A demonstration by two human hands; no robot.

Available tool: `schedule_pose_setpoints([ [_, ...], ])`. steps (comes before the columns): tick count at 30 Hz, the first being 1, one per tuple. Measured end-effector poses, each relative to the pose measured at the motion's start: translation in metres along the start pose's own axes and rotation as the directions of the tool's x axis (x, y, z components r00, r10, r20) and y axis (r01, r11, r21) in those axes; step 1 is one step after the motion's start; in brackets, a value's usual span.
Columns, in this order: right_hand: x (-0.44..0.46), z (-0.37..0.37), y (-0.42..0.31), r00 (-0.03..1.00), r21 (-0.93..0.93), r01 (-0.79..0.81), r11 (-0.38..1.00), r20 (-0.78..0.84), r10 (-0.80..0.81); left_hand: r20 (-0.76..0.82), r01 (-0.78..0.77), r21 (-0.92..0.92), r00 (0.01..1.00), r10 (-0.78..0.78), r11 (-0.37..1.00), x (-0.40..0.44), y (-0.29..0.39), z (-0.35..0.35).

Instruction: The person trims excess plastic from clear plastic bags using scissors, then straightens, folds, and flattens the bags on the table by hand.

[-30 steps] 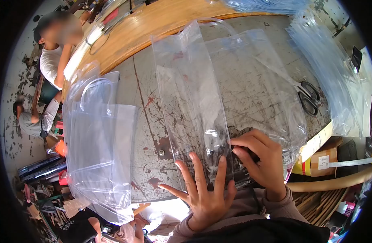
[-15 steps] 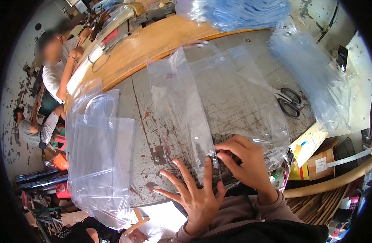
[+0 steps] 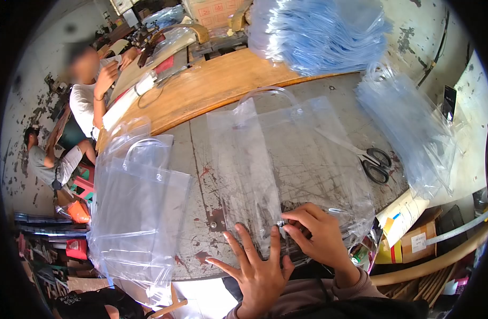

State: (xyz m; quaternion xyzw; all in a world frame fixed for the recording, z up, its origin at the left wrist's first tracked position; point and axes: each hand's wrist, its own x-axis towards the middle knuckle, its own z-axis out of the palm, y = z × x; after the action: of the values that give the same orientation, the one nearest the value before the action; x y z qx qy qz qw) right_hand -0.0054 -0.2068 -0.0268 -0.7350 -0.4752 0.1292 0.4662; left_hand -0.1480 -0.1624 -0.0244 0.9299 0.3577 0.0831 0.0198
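Note:
A clear plastic bag point(image 3: 238, 159) with a looped handle lies flat on the worn grey table in front of me. My left hand point(image 3: 260, 276) is open, fingers spread, with its fingertips resting on the near end of the bag. Just right of that index fingertip, my right hand point(image 3: 321, 236) pinches the bag's folded edge between thumb and fingers. The curled fingers partly hide the pinched spot. Scissors with black handles point(image 3: 375, 165) lie across the bag's right side, their blades pointing up and left.
Clear handled bags point(image 3: 140, 212) are piled on the left. Bluish plastic bags point(image 3: 408, 133) lie on the right, and a big blue-tinted stack point(image 3: 323, 37) sits by the wooden board point(image 3: 201, 90). A cardboard box point(image 3: 416, 242) stands below right. Other people sit at the left.
My view has tilted up, so the table and bags appear lower. Both hands keep nearly the same place on the bag. At the left, a person's hands have lifted.

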Motion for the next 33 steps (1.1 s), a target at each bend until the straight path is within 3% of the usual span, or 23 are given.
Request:
schedule_pose_setpoints([
  [3, 0.001, 0.000, 0.003, 0.996, 0.000, 0.093, 0.996, -0.008, -0.093, -0.011, -0.025, -0.123, 1.000, 0.024, 0.992, 0.003, -0.005, 0.001],
  [8, 0.000, -0.002, 0.004, 0.994, -0.031, 0.106, 0.994, 0.032, -0.105, -0.028, -0.078, -0.083, 0.997, 0.076, 0.993, 0.012, -0.007, -0.009],
  [10, 0.001, -0.002, 0.003, 0.994, -0.053, 0.106, 0.993, 0.037, -0.104, -0.058, -0.120, 0.018, 0.991, 0.121, 0.993, 0.014, -0.006, -0.016],
  [14, 0.000, -0.001, 0.006, 0.994, -0.050, 0.105, 0.993, 0.042, -0.103, -0.047, -0.115, -0.100, 0.993, 0.110, 0.988, 0.007, -0.011, 0.005],
  [19, -0.001, -0.002, 0.006, 0.993, -0.037, 0.105, 0.994, 0.058, -0.103, -0.089, -0.042, -0.083, 0.995, 0.035, 0.996, 0.007, -0.002, 0.001],
  [26, 0.001, -0.001, 0.003, 0.992, -0.050, 0.117, 0.992, 0.053, -0.115, -0.082, -0.045, -0.099, 0.996, 0.037, 0.994, 0.007, -0.005, 0.000],
  [33, 0.002, -0.001, 0.001, 0.996, -0.057, 0.083, 0.995, 0.050, -0.080, -0.178, -0.088, -0.090, 0.981, 0.070, 0.992, 0.010, -0.007, 0.002],
])
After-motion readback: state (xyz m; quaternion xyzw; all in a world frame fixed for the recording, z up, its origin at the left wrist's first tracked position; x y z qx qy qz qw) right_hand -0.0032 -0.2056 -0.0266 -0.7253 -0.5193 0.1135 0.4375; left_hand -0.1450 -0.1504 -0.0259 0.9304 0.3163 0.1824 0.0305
